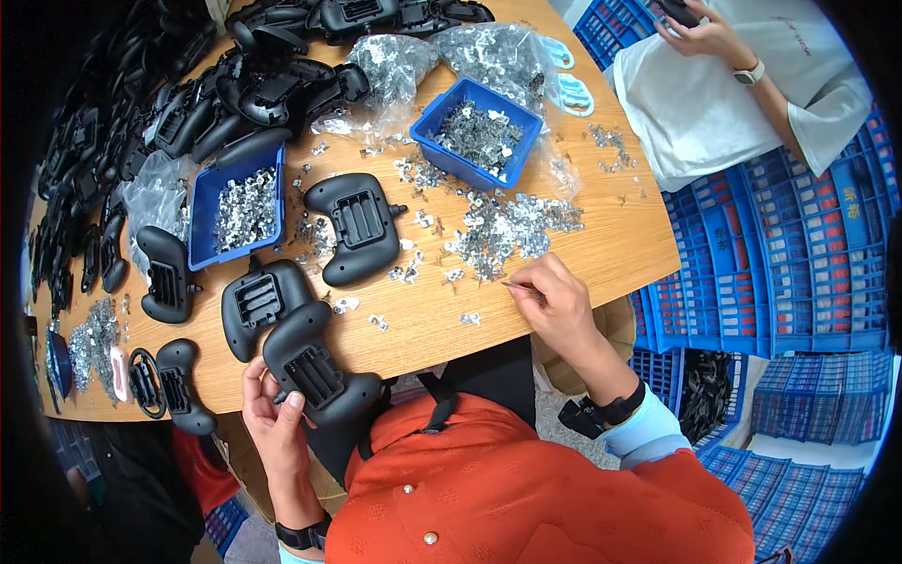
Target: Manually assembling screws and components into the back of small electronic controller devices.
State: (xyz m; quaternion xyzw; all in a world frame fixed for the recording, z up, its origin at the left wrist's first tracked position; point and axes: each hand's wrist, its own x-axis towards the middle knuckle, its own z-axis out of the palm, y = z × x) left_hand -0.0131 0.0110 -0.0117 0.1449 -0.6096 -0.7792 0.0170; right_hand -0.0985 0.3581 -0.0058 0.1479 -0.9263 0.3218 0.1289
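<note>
My left hand [274, 414] grips a black game controller [318, 362] at the table's front edge, its empty battery slots facing up. Another controller [263, 296] lies against its upper left side. Over the front edge farther right, my right hand [561, 310] pinches a thin dark sliver [515, 286]; its exact kind is too small to tell. Just beyond those fingertips spreads a loose heap of small metal battery contacts [512, 230]. A third controller [355, 230] rests on the wood between the heap and a blue bin [194, 230] of contacts.
A second blue bin [442, 162] of contacts stands farther back, beside clear plastic bags [489, 52] of parts. Black controller shells [85, 150] are piled along the left. On the right, a person in a white shirt [695, 103] holds something dark near stacked blue crates [799, 254].
</note>
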